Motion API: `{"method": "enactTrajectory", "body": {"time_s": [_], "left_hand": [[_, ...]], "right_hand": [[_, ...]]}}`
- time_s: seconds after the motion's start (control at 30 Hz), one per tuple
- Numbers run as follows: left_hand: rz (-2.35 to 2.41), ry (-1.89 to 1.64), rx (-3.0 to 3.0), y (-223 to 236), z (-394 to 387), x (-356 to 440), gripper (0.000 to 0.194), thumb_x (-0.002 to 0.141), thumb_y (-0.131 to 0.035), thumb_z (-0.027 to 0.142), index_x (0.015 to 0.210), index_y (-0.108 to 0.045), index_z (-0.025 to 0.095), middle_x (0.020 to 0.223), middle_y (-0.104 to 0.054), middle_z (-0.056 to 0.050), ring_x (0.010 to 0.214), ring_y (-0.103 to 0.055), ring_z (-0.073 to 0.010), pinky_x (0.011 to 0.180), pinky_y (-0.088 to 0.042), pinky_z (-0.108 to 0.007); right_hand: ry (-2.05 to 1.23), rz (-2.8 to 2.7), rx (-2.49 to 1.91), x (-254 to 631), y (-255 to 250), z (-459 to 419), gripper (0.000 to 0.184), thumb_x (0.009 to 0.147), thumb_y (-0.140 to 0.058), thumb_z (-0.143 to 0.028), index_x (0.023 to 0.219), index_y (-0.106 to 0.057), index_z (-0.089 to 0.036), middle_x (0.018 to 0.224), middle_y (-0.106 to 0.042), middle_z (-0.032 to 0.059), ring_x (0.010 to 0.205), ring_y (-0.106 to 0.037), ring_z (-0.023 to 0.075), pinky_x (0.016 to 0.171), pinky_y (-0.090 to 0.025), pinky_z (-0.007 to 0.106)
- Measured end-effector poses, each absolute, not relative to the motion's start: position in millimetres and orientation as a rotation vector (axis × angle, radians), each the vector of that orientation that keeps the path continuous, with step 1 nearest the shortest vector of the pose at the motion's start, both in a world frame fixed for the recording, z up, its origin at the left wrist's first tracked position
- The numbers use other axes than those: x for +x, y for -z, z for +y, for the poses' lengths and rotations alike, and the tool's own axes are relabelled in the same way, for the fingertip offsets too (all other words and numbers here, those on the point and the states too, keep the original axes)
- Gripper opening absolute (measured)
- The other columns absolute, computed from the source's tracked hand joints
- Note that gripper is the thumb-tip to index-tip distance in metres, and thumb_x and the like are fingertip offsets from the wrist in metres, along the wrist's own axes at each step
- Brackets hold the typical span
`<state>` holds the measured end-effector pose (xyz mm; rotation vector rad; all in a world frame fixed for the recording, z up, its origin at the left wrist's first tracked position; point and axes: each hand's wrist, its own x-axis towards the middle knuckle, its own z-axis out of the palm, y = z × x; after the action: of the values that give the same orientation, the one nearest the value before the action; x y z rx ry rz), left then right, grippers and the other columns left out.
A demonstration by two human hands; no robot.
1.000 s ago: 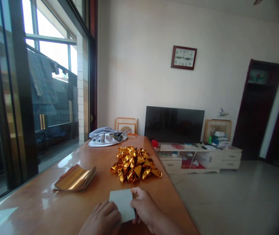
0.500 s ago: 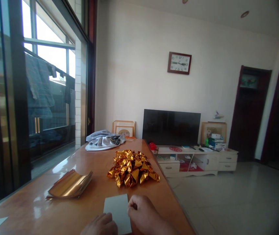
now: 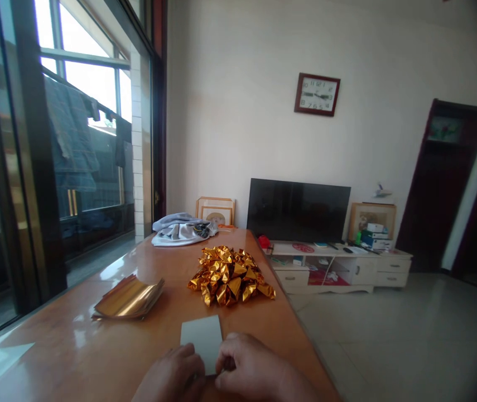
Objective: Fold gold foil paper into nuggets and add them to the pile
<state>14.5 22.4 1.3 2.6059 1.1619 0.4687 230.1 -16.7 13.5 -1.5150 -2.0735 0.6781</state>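
I am in a bright living room, with a tall window (image 3: pixel 83 84) along my left and a cream wall ahead. Laundry (image 3: pixel 68 139) hangs on a rail beyond the glass. Against the wall stands a low white TV cabinet (image 3: pixel 330 273) with a black flat-screen television (image 3: pixel 298 210) on it, and above them hangs a wall clock (image 3: pixel 317 94) in a dark red frame. A dark doorway (image 3: pixel 443 184) opens to the right of the cabinet.

A long, glossy wooden table (image 3: pixel 75 329) runs away from me, its far end reaching toward the television. Near that far end lies a crumpled grey cloth (image 3: pixel 182 233). Mid-table sits a heaped pile of folded gold foil pieces (image 3: pixel 230 277), and to its left, a flat stack of gold foil sheets (image 3: pixel 128 298).

Closest to me, on the table just below the heap, is a pale rectangular sheet (image 3: pixel 201 338). My left hand (image 3: pixel 170 373) and right hand (image 3: pixel 249 363) are close together — fingers curled over the sheet's near end — but I cannot tell whether they are pinching it.
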Motion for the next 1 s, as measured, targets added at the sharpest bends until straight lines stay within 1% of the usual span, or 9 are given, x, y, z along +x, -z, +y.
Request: {"method": "enactTrajectory", "body": {"time_s": [0.1, 0.17, 0.27, 0.33, 0.53, 0.63, 0.77, 0.9, 1.0], "left_hand": [[1.119, -0.493, 2.574, -10, 16, 13, 0.015, 0.085, -0.055, 0.024, 0.079, -0.069, 0.025, 0.086, -0.066, -0.003, 0.084, -0.063, -0.0196, 0.071, -0.042, -0.026], [1.073, -0.485, 2.557, -15, 14, 11, 0.013, 0.084, -0.057, 0.025, 0.084, -0.070, 0.026, 0.089, -0.066, -0.003, 0.084, -0.063, -0.0196, 0.072, -0.042, -0.026], [1.065, -0.488, 2.530, -19, 14, 8, 0.009, 0.083, -0.061, 0.028, 0.084, -0.069, 0.026, 0.088, -0.066, -0.002, 0.081, -0.061, -0.0192, 0.073, -0.040, -0.027], [1.080, -0.505, 2.513, -20, 14, 6, 0.007, 0.080, -0.064, 0.030, 0.080, -0.068, 0.025, 0.085, -0.065, -0.001, 0.077, -0.060, -0.0184, 0.074, -0.039, -0.028], [1.090, -0.476, 2.488, -22, 14, 1, 0.013, 0.082, -0.062, 0.035, 0.078, -0.069, 0.024, 0.082, -0.065, -0.001, 0.072, -0.059, -0.0174, 0.075, -0.038, -0.030], [1.072, -0.509, 2.489, -21, 15, -1, 0.016, 0.084, -0.060, 0.034, 0.075, -0.068, 0.024, 0.080, -0.065, 0.000, 0.071, -0.059, -0.0168, 0.077, -0.038, -0.030], [1.078, -0.528, 2.485, -19, 17, -3, 0.021, 0.087, -0.056, 0.032, 0.070, -0.065, 0.023, 0.075, -0.064, 0.000, 0.067, -0.057, -0.0153, 0.073, -0.037, -0.029], [1.158, -0.516, 2.484, -18, 19, -4, 0.024, 0.088, -0.054, 0.032, 0.066, -0.060, 0.022, 0.073, -0.065, 0.001, 0.066, -0.057, -0.0151, 0.070, -0.034, -0.028], [1.229, -0.512, 2.465, -16, 20, -5, 0.025, 0.087, -0.054, 0.033, 0.066, -0.059, 0.021, 0.073, -0.065, 0.001, 0.068, -0.057, -0.0161, 0.070, -0.032, -0.029]], "right_hand": [[-0.754, -2.079, -1.510, 234, -11, -15, 0.015, 0.072, -0.071, -0.025, 0.085, -0.077, -0.023, 0.088, -0.067, 0.0000, 0.072, -0.059, 0.0131, 0.061, -0.039, 0.020], [-0.782, -2.087, -1.506, 237, -12, -16, 0.014, 0.072, -0.072, -0.023, 0.085, -0.076, -0.022, 0.089, -0.065, 0.0004, 0.073, -0.059, 0.0130, 0.061, -0.040, 0.020], [-0.805, -2.082, -1.498, 239, -14, -17, 0.013, 0.074, -0.071, -0.022, 0.087, -0.075, -0.020, 0.089, -0.063, 0.0005, 0.074, -0.059, 0.0130, 0.062, -0.041, 0.020], [-0.822, -2.089, -1.486, 240, -15, -18, 0.011, 0.075, -0.071, -0.022, 0.086, -0.074, -0.020, 0.088, -0.062, 0.0004, 0.074, -0.060, 0.0132, 0.063, -0.041, 0.021], [-0.861, -2.092, -1.479, 241, -18, -18, 0.007, 0.077, -0.070, -0.021, 0.084, -0.071, -0.020, 0.087, -0.063, 0.0009, 0.075, -0.060, 0.0141, 0.064, -0.042, 0.021], [-0.838, -2.105, -1.474, 241, -18, -17, 0.005, 0.078, -0.068, -0.021, 0.081, -0.072, -0.020, 0.085, -0.064, 0.0009, 0.076, -0.060, 0.0148, 0.068, -0.042, 0.022], [-0.804, -2.139, -1.433, 242, -18, -15, 0.012, 0.084, -0.061, -0.022, 0.077, -0.071, -0.019, 0.084, -0.065, 0.0012, 0.076, -0.060, 0.0146, 0.069, -0.041, 0.023], [-0.783, -2.123, -1.457, 242, -16, -13, 0.021, 0.087, -0.057, -0.027, 0.070, -0.065, -0.018, 0.078, -0.063, 0.0002, 0.072, -0.057, 0.0135, 0.062, -0.037, 0.022], [-0.753, -2.054, -1.524, 240, -9, -11, 0.021, 0.086, -0.058, -0.029, 0.068, -0.060, -0.018, 0.073, -0.061, -0.0008, 0.068, -0.055, 0.0126, 0.057, -0.033, 0.021]]}}
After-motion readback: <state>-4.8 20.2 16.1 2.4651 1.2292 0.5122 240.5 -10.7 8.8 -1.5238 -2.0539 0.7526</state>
